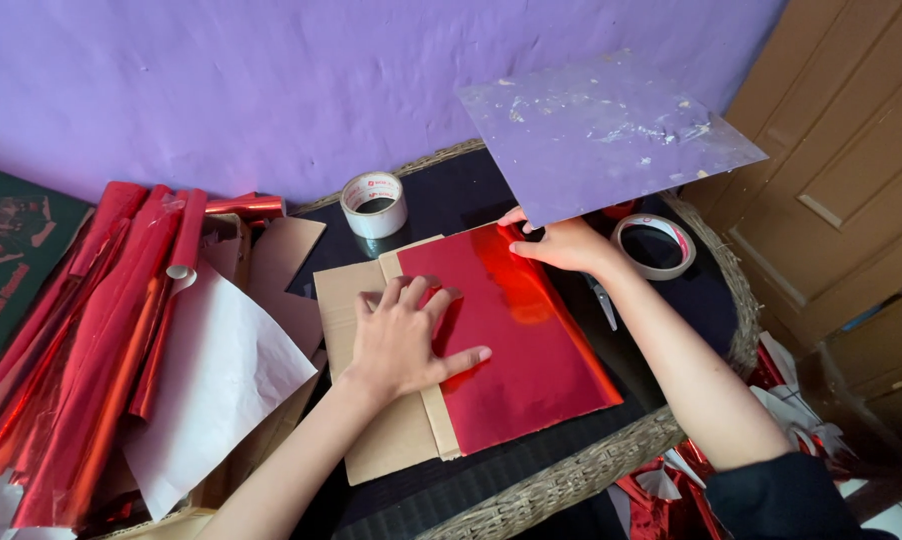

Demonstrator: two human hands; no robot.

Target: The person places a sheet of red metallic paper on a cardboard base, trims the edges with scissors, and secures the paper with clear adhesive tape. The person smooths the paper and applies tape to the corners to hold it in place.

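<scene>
Pressing flat, your left hand [403,338] pins the red foil [511,335] — keep it taut while your right hand [561,243] pinches its far edge.

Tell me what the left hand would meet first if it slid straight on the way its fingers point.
The left hand lies flat on the cardboard and red foil sheet, fingers pointing up-right toward the wall. Sliding on, it would probably meet the roll of white tape first, though depth is unclear.
</scene>
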